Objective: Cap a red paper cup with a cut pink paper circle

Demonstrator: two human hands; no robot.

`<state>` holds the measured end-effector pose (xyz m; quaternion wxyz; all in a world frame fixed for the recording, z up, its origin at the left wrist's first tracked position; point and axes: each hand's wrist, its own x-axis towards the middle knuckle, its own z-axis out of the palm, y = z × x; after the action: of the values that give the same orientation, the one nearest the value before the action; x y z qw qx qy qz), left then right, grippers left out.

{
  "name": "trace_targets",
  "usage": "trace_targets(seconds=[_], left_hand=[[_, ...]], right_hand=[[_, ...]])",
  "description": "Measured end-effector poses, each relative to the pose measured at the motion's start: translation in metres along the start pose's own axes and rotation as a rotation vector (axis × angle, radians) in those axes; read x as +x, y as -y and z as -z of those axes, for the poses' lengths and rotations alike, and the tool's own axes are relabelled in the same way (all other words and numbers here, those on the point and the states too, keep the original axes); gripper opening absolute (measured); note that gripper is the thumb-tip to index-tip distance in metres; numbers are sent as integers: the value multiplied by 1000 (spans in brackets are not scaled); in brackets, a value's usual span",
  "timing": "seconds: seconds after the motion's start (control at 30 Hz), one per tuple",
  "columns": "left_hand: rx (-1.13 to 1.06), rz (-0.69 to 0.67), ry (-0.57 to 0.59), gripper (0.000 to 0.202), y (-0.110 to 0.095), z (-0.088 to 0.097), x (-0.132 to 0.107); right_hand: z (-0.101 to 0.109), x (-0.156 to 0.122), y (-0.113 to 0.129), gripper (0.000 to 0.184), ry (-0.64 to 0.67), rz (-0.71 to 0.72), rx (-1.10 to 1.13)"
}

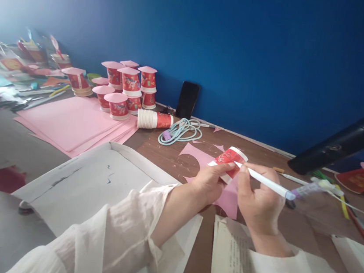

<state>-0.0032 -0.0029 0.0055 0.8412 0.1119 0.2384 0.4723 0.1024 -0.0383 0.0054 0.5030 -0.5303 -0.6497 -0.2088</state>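
Observation:
A red and white paper cup (228,155) lies tilted in my left hand (207,184), whose fingers are wrapped round it with the thumb on its side. My right hand (259,199) grips a white pen (267,182) with a pale purple end. The pen's tip is at the cup's printed side; whether it touches cannot be made out. Beneath both hands lies a cut pink paper sheet (230,202) with curved notches along its edges.
Red cups with pink paper discs (130,81) stand stacked behind pink sheets (68,118). Nearby are a nested cup stack (152,119), a coiled cable (182,132) and a phone (187,99) leaning on the wall. A black flask (336,144) stands tilted at right; a white box lid (97,179) lies left.

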Motion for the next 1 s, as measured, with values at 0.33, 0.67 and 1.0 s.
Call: trace_targets(seconds=[0.33,0.67,1.0], left_hand=[[-24,-22,23,17,2,4,5],[-40,-15,-21,12,0,1,3],[-15,-22,0,18,-1,2,3]], right_hand=[[2,0,0,3,0,-28,-31],[2,0,-1,3,-12,-28,-46],[2,0,-1,6,-9,-43,-55]])
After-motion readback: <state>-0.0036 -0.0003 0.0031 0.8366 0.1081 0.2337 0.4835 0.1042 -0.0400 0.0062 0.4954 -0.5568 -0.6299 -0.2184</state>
